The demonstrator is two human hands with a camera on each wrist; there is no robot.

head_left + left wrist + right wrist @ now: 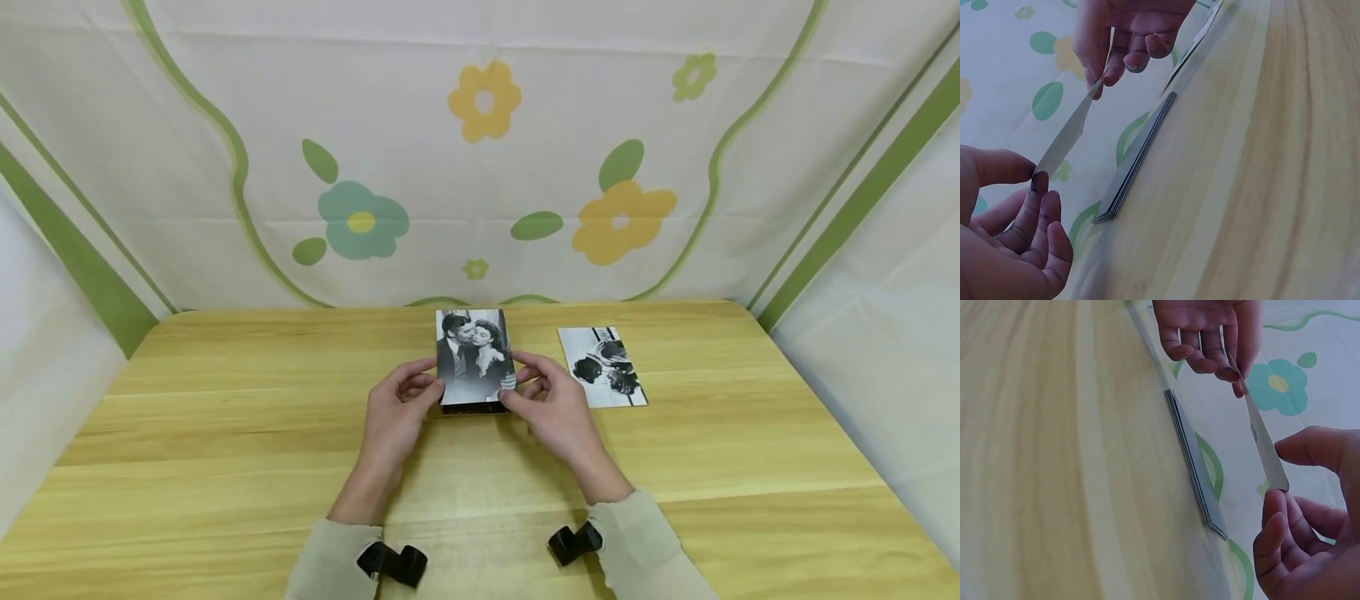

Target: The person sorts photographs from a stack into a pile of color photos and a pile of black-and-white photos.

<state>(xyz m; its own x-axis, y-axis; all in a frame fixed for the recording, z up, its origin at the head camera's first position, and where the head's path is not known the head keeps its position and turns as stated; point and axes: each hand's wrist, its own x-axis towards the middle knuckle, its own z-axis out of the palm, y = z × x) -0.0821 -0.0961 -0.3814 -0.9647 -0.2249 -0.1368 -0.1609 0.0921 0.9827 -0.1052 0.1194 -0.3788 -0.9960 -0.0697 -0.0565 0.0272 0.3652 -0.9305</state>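
Nearby, a print [603,367] and stack [1137,161] share the wood-grained tabletop [210,467]. My left hand [396,412] and right hand [557,415] pinch a thin photo [472,357].

We have a vertical gap between the held photo [472,358] and the stack of photos [1137,159] beneath it; the left fingers [411,370] and right fingers [536,362] obstruct its two sides. A loose photo [603,367] lies flat just to the right of the right fingers, where we meet only a low obstacle. Bare desk [225,433] gives us a wide passage to the left of the left hand, and another right of the loose photo. Between the forearms we find a lane, narrowed by two black wrist devices [393,564]. The fabric backdrop [465,183] bounds the far edge.
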